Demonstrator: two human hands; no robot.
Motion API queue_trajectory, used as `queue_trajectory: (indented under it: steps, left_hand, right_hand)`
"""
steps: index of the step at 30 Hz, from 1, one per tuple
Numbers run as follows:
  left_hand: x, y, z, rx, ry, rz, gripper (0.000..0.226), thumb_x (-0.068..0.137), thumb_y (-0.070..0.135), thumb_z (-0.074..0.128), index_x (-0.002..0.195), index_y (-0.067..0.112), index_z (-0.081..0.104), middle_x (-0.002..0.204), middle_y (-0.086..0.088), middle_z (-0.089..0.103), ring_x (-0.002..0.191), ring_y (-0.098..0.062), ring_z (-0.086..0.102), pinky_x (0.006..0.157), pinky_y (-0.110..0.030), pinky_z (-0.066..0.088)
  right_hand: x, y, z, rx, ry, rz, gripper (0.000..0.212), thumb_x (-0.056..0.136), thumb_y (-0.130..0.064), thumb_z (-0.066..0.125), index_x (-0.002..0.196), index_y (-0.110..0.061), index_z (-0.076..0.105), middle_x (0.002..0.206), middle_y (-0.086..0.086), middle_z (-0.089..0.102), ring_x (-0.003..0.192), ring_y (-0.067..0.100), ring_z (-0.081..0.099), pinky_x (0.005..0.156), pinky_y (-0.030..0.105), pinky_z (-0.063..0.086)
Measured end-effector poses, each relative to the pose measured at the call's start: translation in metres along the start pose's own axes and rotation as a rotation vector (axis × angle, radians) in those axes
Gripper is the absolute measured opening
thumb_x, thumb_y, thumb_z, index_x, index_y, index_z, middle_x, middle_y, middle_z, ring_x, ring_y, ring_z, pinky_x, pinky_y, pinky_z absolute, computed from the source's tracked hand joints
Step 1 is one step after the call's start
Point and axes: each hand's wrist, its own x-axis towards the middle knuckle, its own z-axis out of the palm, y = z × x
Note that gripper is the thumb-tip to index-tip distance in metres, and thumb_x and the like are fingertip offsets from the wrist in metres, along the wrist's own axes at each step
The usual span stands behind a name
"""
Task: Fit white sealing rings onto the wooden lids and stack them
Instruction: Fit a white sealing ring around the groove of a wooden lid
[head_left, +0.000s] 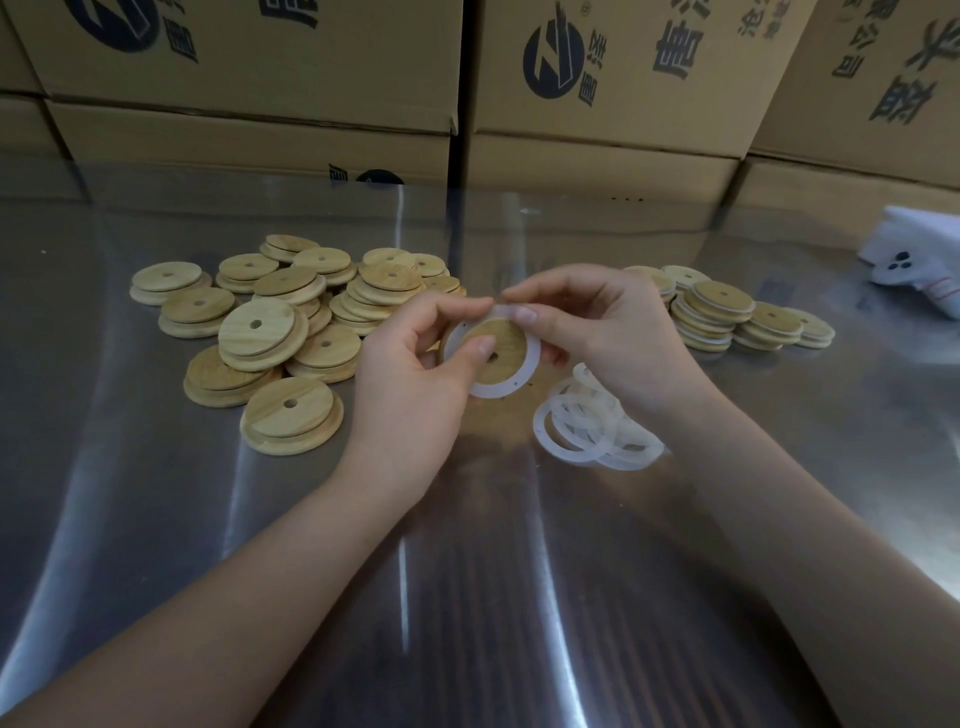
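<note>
- Two hands, both mine, meet above the middle of the desk (467, 571) and hold one wooden lid (498, 345) between them, clear of its surface.
- My left hand (415, 374) grips the lid from its left side. The thumb presses flat on the wood face just beside the small centre hole, and the other fingers curl behind the lid.
- My right hand (613, 338) pinches the white ring (525, 364) at the lid's top edge, with thumb and forefinger closed on it.
- The ring lies round the lid's face as a white band circling the wood middle. I cannot tell whether it is seated all the way round.
- A small heap of loose rings (587, 423) lies on the desk just below my right hand, overlapping one another.
- To the left sits a spread pile of bare lids (270, 322), many overlapping, each with a hole in its middle. The nearest one lies close to my left wrist.
- To the right, beyond my right hand, stand short stacks of ringed lids (719, 312), with white edges showing between the wood layers.
- Brown cardboard boxes (597, 78) with dark printing line the far edge of the desk.
- A white object (914, 260) lies at the far right of the desk. I cannot make out what it is.
</note>
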Motion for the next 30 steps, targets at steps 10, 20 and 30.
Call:
queue_trajectory:
  steps: [10, 20, 30]
  left_hand:
    - [0.0023, 0.0013, -0.0023, -0.108, 0.068, -0.131, 0.025, 0.09, 0.001, 0.065, 0.094, 0.026, 0.068, 0.098, 0.004, 0.073, 0.088, -0.013, 0.072, 0.06, -0.036, 0.061]
    - [0.0059, 0.0025, -0.0042, -0.219, 0.062, -0.243, 0.024, 0.091, 0.001, 0.062, 0.095, 0.023, 0.07, 0.099, 0.002, 0.074, 0.089, -0.017, 0.073, 0.06, -0.038, 0.061]
    - [0.0058, 0.0005, -0.0046, -0.292, 0.055, -0.319, 0.025, 0.092, 0.0, 0.06, 0.099, 0.022, 0.07, 0.1, -0.002, 0.075, 0.092, -0.022, 0.073, 0.066, -0.041, 0.06]
  right_hand:
    - [0.0012, 0.0023, 0.0042, 0.096, -0.004, 0.052, 0.021, 0.086, 0.002, 0.068, 0.097, -0.016, 0.071, 0.077, -0.001, 0.066, 0.073, 0.014, 0.064, 0.064, 0.027, 0.055]
    - [0.0019, -0.0007, 0.0016, 0.118, -0.014, 0.1, 0.018, 0.087, 0.002, 0.066, 0.087, -0.015, 0.072, 0.081, 0.004, 0.075, 0.074, 0.019, 0.071, 0.066, 0.024, 0.057]
    - [0.0019, -0.0028, -0.0034, 0.169, -0.089, 0.155, 0.017, 0.088, 0.002, 0.064, 0.09, -0.012, 0.072, 0.075, 0.006, 0.071, 0.065, 0.016, 0.064, 0.06, 0.025, 0.056]
